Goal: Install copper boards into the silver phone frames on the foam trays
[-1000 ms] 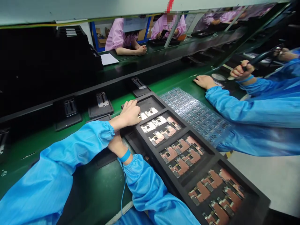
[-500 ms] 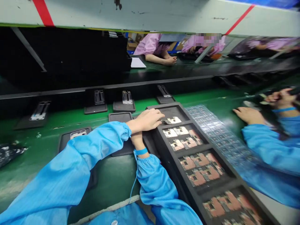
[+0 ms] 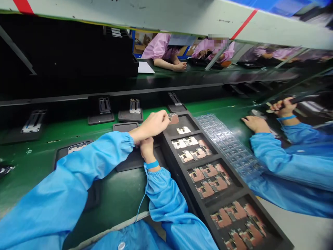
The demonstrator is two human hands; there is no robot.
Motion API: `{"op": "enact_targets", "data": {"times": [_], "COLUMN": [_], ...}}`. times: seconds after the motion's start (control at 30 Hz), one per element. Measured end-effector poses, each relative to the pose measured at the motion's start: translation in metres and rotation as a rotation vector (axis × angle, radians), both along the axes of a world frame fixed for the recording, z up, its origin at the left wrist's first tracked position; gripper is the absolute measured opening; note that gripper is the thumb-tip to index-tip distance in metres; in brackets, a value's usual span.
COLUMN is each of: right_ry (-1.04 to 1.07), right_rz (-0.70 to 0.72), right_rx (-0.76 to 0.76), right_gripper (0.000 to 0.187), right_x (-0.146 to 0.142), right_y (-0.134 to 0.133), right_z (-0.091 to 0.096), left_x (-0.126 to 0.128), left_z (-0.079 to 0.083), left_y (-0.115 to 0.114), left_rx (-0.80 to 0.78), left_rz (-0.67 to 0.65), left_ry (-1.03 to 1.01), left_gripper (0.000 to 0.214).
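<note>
My left hand (image 3: 154,124) reaches across above my right, with thumb and fingers pinched at the edge of a copper-coloured circuit board (image 3: 174,119). That board is over the far compartment of a long black tray (image 3: 184,166). A silvery board (image 3: 183,130) lies in the same compartment. My right hand (image 3: 147,149), with a blue wristband, is curled just below my left wrist, beside the tray and over a dark flat tray (image 3: 130,163). Its fingertips are mostly hidden, so what they hold does not show.
Several copper-coloured boards (image 3: 208,177) fill the nearer compartments. Clear plastic blister sheets (image 3: 221,139) lie to the right, next to a co-worker's hands (image 3: 256,124). Phone frames on dark trays (image 3: 130,115) line the back. A shelf beam (image 3: 156,17) crosses overhead.
My left hand has moved up and away from the silvery board, and the copper-coloured board now shows at its fingertips. My right hand, lower down, shows more. The view has shifted right.
</note>
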State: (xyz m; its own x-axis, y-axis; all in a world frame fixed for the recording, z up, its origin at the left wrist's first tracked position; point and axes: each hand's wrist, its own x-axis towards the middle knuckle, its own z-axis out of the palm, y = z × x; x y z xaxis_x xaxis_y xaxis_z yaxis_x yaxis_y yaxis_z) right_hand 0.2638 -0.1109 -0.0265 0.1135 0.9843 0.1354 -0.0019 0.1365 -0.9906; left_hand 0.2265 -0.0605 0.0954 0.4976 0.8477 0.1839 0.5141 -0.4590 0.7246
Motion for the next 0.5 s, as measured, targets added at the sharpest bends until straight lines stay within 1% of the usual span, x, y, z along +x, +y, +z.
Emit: {"op": "enact_targets", "data": {"times": [0.07,0.1,0.17,0.2,0.27,0.3,0.37,0.43,0.5], "right_ry": [0.144,0.195,0.287,0.321,0.363,0.372,0.371,0.358,0.320], "right_rz": [0.009,0.025,0.071,0.099,0.154,0.183,0.239,0.288,0.329], "right_rx": [-0.074,-0.091,-0.134,-0.155,-0.195,-0.213,-0.249,-0.288,-0.295], "right_gripper": [0.041,0.041,0.037,0.034,0.032,0.031,0.028,0.025,0.022], "right_x": [-0.002,-0.003,-0.006,-0.008,-0.016,-0.021,-0.033,-0.046,-0.058], "right_y": [-0.005,-0.009,-0.017,-0.022,-0.032,-0.037,-0.047,-0.057,-0.065], "right_z": [0.003,0.006,0.015,0.021,0.031,0.035,0.040,0.042,0.043], "left_x": [-0.042,-0.067,-0.117,-0.140,-0.179,-0.194,-0.213,-0.222,-0.224], "left_z": [0.002,0.002,0.000,-0.002,-0.009,-0.013,-0.021,-0.029,-0.036], "left_y": [-0.017,-0.028,-0.057,-0.073,-0.106,-0.122,-0.149,-0.168,-0.177], "left_rx": [-0.081,-0.143,-0.319,-0.411,-0.547,-0.588,-0.651,-0.691,-0.701], "left_rz": [0.047,0.073,0.154,0.217,0.338,0.390,0.471,0.541,0.611], "left_ry": [-0.073,-0.121,-0.269,-0.355,-0.465,-0.484,-0.503,-0.541,-0.597], "left_gripper": [0.023,0.021,0.019,0.019,0.023,0.025,0.027,0.029,0.029]}}
